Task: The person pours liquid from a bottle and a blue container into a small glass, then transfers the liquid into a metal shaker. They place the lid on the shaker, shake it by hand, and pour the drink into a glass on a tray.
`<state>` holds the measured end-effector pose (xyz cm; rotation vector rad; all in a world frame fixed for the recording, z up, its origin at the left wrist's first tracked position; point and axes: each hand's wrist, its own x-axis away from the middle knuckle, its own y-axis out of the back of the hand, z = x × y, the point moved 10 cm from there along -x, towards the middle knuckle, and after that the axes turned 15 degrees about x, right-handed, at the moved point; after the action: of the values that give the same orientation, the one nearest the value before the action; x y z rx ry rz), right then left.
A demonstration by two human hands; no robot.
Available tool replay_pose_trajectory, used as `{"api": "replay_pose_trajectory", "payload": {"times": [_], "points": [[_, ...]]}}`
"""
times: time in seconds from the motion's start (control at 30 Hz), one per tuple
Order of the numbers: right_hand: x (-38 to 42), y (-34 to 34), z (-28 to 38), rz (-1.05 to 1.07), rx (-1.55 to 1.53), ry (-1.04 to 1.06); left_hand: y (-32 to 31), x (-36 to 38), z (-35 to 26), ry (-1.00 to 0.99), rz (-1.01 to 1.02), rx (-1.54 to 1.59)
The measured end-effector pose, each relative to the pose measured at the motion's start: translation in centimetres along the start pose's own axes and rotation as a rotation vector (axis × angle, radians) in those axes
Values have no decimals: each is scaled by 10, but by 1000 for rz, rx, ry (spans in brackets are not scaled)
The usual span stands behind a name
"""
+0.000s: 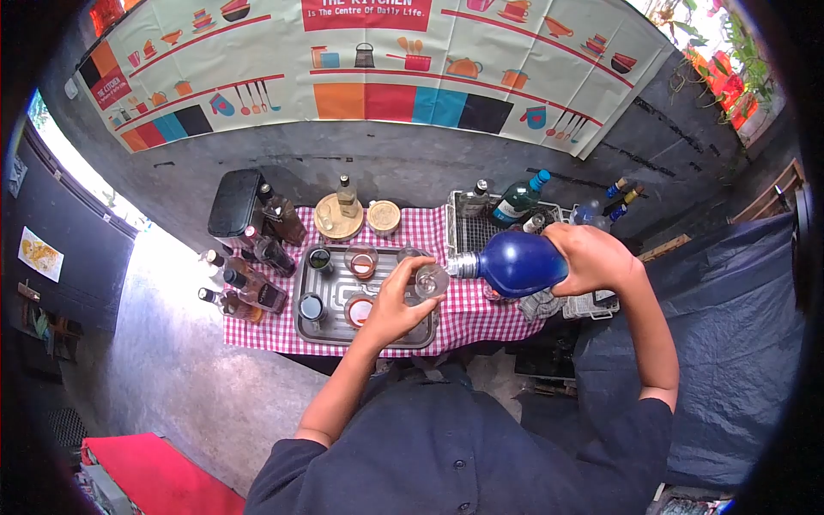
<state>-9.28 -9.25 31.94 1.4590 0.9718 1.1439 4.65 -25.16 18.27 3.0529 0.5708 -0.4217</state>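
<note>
My right hand grips a dark blue bottle, which is tilted on its side with its silver neck pointing left. My left hand is closed round a small clear glass, held over the right side of the grey tray. The bottle's mouth is right at the glass rim. Whether liquid is flowing is too small to tell. On the tray stand a glass with dark liquid, another dark one, and glasses with reddish-brown liquid. One more glass is partly hidden behind my left hand.
Several bottles crowd the left of the checkered cloth, near a black container. Behind the tray are a bottle on a round wooden board and a lidded jar. A wire basket holds bottles at the right.
</note>
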Motion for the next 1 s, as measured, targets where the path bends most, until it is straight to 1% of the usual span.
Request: {"api": "replay_pose_trajectory", "payload": {"times": [0.13,0.43,0.53,0.67,0.73,0.83,0.93,1.0], "points": [[1,1,1,-2,9,-16,0,1,2,33,-6,35],[3,7,6,-38,-8,22,1,5,10,30,-16,60],[4,6,5,-29,-5,17,4,8,15,-21,-39,28],[6,6,6,-27,7,7,9,13,21,-17,-65,-2],[6,4,6,-28,14,1,11,14,18,-34,-74,-11],[6,1,9,-23,14,29,10,15,6,-10,-63,-27],[5,-7,5,24,3,-1,8,14,-3,-41,-62,-42],[6,-6,6,29,-10,-4,7,13,-1,13,-61,15]]}}
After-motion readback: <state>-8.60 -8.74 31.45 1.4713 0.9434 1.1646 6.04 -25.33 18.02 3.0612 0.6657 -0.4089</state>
